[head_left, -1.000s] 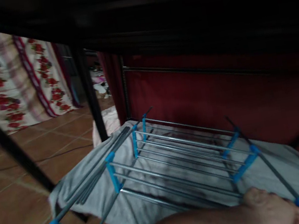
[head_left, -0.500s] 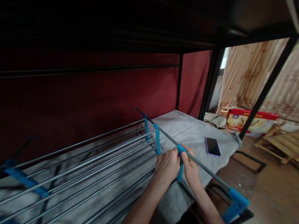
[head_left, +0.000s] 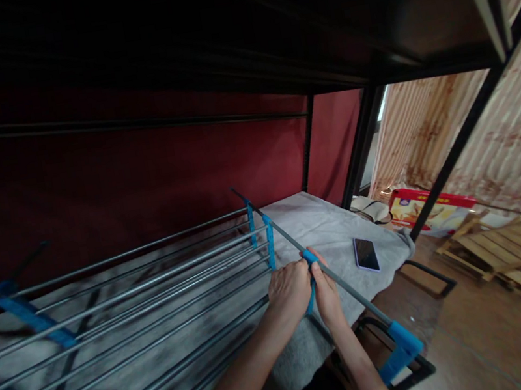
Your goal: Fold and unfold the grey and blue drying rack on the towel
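A clothes drying rack (head_left: 355,293) with grey metal bars and blue plastic joints lies across the bed. My left hand (head_left: 289,288) is closed at a blue plastic clip (head_left: 308,257) on the rack's right-hand rod, fingers curled, knuckles up. From the other side my right hand (head_left: 326,290) wraps the same clip, its thumb pressed against it. The two hands touch around the clip and cover most of its lower part. Down the rod, closer to me, a larger blue corner piece (head_left: 400,352) sits beyond my right forearm.
A phone (head_left: 365,254) rests on the grey sheet (head_left: 287,209) right of the rod. Black bed posts and an overhead bunk (head_left: 216,37) frame the space. On the floor to the right are a red box (head_left: 428,208) and a folded wooden slatted piece (head_left: 511,251).
The view has shifted slightly, so everything sits a little further left. Both hands stay on the same clip with little visible movement.
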The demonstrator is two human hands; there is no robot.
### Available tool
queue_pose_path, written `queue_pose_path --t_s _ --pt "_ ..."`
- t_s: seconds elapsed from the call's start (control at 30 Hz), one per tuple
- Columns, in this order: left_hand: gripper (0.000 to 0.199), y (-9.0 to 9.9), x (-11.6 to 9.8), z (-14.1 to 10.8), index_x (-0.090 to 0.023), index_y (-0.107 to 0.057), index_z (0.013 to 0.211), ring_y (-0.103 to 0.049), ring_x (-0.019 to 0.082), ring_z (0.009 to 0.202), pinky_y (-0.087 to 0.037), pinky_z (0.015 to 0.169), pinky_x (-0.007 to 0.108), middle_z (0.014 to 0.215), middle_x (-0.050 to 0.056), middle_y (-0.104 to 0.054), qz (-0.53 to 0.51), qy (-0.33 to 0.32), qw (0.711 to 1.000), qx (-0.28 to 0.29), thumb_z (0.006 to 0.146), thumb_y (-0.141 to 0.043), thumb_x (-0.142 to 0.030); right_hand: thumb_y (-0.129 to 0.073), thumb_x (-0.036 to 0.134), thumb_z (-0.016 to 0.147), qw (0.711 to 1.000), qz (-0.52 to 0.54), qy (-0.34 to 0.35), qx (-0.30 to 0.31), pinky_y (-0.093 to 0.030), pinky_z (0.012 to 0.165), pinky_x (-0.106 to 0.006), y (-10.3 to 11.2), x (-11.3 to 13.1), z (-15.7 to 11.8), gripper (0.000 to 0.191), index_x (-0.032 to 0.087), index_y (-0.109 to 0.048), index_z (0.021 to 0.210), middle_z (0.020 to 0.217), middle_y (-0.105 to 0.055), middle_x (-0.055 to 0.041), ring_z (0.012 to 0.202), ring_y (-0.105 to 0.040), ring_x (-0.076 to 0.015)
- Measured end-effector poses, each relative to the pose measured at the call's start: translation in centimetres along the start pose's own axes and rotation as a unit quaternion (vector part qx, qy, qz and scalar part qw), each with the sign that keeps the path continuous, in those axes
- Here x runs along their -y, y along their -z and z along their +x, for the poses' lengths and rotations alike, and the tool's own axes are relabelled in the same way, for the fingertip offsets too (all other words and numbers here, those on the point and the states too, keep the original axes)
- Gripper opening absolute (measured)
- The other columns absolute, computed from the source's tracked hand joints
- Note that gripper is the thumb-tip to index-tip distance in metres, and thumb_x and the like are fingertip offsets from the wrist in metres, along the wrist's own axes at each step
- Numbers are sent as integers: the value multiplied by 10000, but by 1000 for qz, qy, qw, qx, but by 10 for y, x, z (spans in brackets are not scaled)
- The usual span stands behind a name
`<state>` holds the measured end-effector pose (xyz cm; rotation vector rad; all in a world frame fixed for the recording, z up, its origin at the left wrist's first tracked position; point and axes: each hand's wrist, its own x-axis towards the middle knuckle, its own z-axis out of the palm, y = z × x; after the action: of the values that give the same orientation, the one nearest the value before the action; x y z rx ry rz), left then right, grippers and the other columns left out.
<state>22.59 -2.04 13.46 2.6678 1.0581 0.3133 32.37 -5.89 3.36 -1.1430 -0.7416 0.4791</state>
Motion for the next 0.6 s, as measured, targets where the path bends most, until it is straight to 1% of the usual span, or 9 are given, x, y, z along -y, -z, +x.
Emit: queue_pose_path --t_s 0.2,0.33,0.5,0.6 --pt "322 -1 2 -2 -206 -653 1006 -682 276 1017 -497 845 377 1016 97 -728 -17 -5 1000 -10 978 -352 -317 -552 445 878 995 95 -18 5 -260 1182 -445 -3 3 0 490 274 -588 1336 1351 -615 -16 1309 -492 -215" --pt "278 -2 5 -2 -209 -658 999 -681 270 1026 -498 841 367 1022 93 -730 -21 -1 1000 -8 956 -394 -287 -553 398 847 994 111 -19 8 -222 1197 -437 -5 5 -2 508 272 -589 1337 1330 -627 -7 1305 -488 -213" --pt "284 -4 6 -2 -210 -657 1002 -685 268 1012 -498 833 365 1005 95 -732 -26 -1 1000 -7 964 -403 -332 -538 416 868 990 138 -34 6 -208 1201 -447 -7 9 -4 478 285 -593 1325 1336 -619 3 1310 -484 -206" --pt "260 -7 8 -3 -217 -654 1029 -674 256 1039 -488 860 354 1028 88 -729 -30 -8 1000 -5 958 -424 -314 -564 406 846 986 165 -27 15 -204 1203 -449 -7 11 -7 489 289 -598 1320 1329 -623 1 1313 -483 -209"
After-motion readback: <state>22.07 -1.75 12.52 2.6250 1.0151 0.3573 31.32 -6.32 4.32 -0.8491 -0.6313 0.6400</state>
